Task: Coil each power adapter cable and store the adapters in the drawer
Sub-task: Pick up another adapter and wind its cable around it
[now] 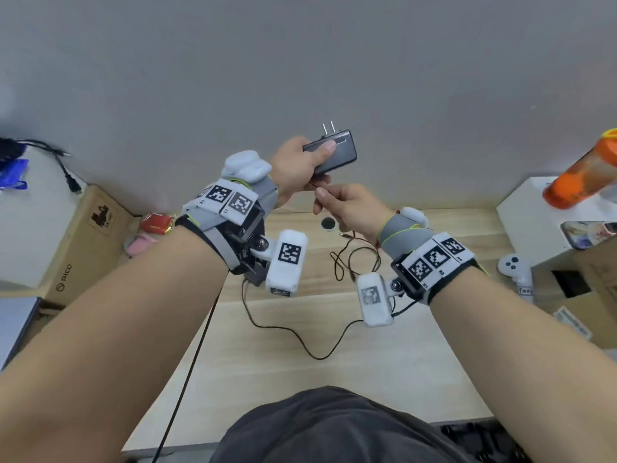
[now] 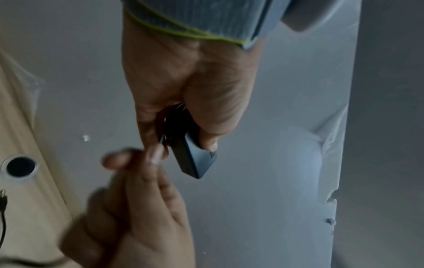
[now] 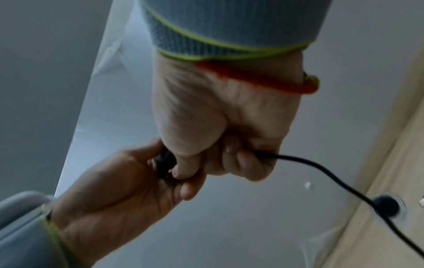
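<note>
My left hand (image 1: 302, 165) holds a black power adapter (image 1: 337, 152) up in front of the grey wall, thumb on top, its two metal prongs pointing up. Just below it my right hand (image 1: 344, 205) pinches the adapter's thin dark cable (image 1: 354, 259) close to where it leaves the adapter. The rest of the cable hangs down in loose loops onto the wooden desk (image 1: 334, 379). The left wrist view shows the adapter (image 2: 192, 156) between thumb and fingers. In the right wrist view the cable (image 3: 321, 166) trails out of my curled right hand (image 3: 218, 145).
A PICO cardboard box (image 1: 83, 242) stands at the left and a white box (image 1: 547, 222) with an orange bottle (image 1: 581, 175) at the right. A white controller (image 1: 514, 269) lies near the right box. A round cable hole (image 1: 329, 223) sits at the desk's back edge.
</note>
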`<act>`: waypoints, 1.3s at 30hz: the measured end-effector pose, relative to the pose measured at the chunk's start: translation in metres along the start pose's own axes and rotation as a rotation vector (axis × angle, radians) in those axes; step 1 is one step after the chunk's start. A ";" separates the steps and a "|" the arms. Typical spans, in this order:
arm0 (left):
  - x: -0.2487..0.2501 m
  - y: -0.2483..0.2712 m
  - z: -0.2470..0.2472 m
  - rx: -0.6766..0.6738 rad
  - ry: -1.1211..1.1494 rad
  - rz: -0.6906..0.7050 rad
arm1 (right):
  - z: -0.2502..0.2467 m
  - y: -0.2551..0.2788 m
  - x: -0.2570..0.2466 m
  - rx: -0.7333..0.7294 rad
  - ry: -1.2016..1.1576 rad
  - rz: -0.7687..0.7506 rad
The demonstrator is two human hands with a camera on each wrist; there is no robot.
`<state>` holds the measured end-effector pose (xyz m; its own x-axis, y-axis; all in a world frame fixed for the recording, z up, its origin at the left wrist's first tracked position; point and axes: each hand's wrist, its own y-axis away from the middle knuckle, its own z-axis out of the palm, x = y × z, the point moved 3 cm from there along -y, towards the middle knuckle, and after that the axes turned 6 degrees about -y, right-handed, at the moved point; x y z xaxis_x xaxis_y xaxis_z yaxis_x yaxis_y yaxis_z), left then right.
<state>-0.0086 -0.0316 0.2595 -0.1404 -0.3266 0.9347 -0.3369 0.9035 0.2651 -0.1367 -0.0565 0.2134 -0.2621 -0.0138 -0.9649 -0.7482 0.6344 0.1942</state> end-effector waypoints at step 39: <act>0.027 0.044 -0.022 0.006 -0.457 0.088 | -0.069 0.020 -0.094 0.232 0.141 -0.249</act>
<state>-0.0072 0.0058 0.3011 -0.5638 -0.3392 0.7530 -0.3105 0.9319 0.1873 -0.1697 -0.0959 0.3199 -0.1828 -0.2857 -0.9407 -0.6457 0.7564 -0.1043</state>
